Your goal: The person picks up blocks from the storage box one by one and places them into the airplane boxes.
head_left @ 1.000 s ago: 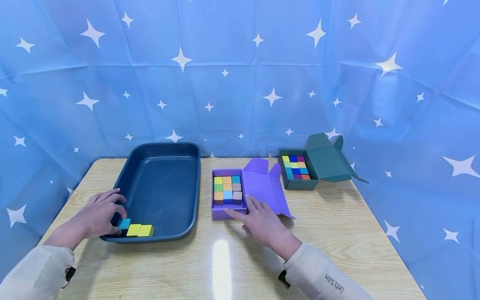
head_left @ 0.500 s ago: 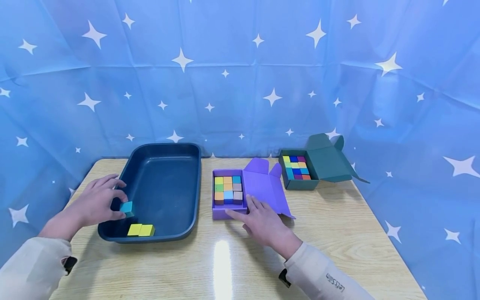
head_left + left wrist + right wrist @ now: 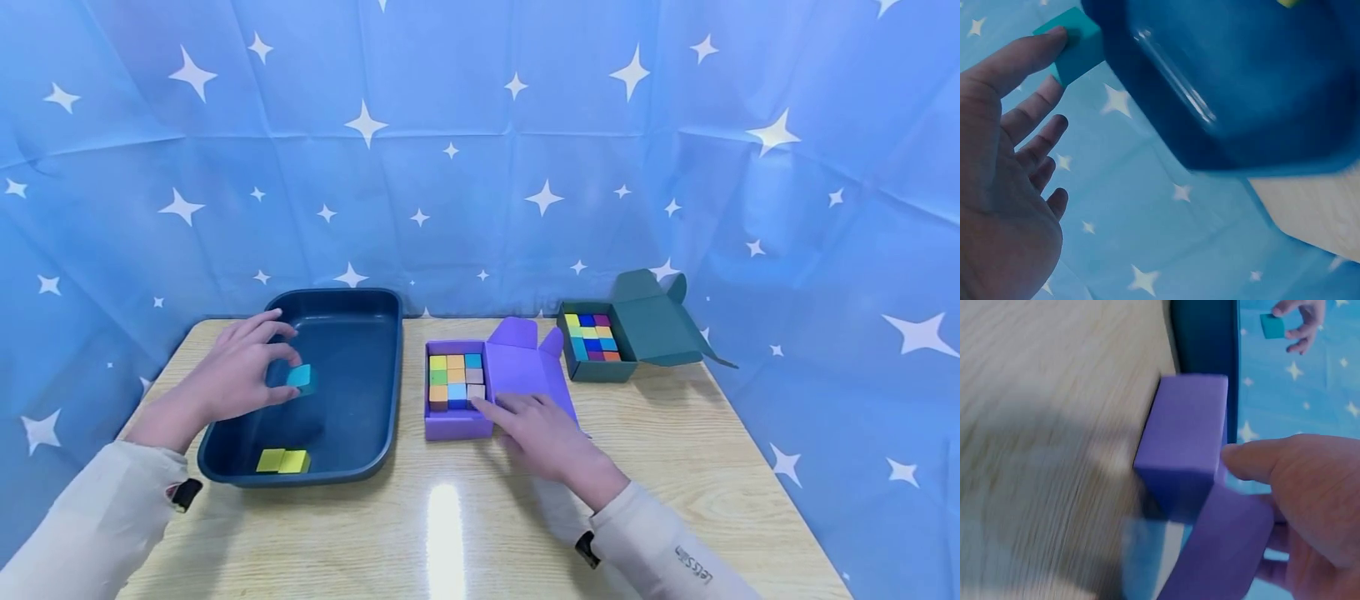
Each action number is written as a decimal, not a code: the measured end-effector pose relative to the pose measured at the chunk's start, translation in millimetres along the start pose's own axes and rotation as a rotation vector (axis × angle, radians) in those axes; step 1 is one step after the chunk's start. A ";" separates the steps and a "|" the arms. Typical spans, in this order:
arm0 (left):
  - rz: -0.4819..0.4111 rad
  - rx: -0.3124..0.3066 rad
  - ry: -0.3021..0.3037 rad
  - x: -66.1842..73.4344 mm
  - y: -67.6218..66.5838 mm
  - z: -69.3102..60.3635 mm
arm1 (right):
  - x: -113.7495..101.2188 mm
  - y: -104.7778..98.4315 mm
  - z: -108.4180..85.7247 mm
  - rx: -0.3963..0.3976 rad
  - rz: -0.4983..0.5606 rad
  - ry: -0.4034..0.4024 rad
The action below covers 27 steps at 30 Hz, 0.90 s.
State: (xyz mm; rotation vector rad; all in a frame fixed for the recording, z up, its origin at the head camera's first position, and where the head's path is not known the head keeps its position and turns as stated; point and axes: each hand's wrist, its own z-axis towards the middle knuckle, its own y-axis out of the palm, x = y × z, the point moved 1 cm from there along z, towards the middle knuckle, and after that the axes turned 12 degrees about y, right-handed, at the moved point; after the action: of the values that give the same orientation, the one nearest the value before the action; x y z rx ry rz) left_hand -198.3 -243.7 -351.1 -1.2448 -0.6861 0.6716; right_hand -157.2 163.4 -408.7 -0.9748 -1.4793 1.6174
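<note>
My left hand (image 3: 232,371) pinches a teal cube (image 3: 301,379) between thumb and index finger, raised over the dark blue tray (image 3: 352,310). In the left wrist view the teal cube (image 3: 1079,50) shows at the fingertips, the other fingers loosely spread. Two yellow cubes (image 3: 283,461) sit side by side in the tray's near left corner. My right hand (image 3: 551,437) is at the near right corner of the purple box (image 3: 457,429), its index finger reaching over the rim by a beige cube. Several coloured cubes (image 3: 456,372) fill that box in rows.
A dark green box (image 3: 603,371) with its lid open and several coloured cubes inside stands at the back right. The purple box's open lid (image 3: 528,375) lies to its right. Behind the wooden table (image 3: 360,542) hangs a blue star-patterned cloth (image 3: 480,125).
My left hand has lifted the teal cube from beside the yellow cubes and carried it up and right. The right hand's index finger has shifted from the purple box's near rim to over its cubes.
</note>
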 end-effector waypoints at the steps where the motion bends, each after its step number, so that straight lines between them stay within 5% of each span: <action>1: -0.003 0.005 0.013 3.7 -0.4 4.9 | 3.9 -0.8 -0.7 0.015 0.013 -0.003; 12: 0.006 -0.001 0.121 43.0 8.1 55.9 | 31.5 2.5 -6.1 0.039 0.037 0.001; 27: 0.015 -0.070 0.193 82.5 29.9 98.4 | 38.0 9.5 -9.7 0.021 0.098 0.004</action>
State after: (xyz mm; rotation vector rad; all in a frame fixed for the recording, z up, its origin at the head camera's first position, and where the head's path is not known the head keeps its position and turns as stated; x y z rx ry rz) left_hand -225.3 -114.7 -354.5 -1.3607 -0.5448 0.5353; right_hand -165.8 200.8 -421.0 -1.0524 -1.4290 1.6956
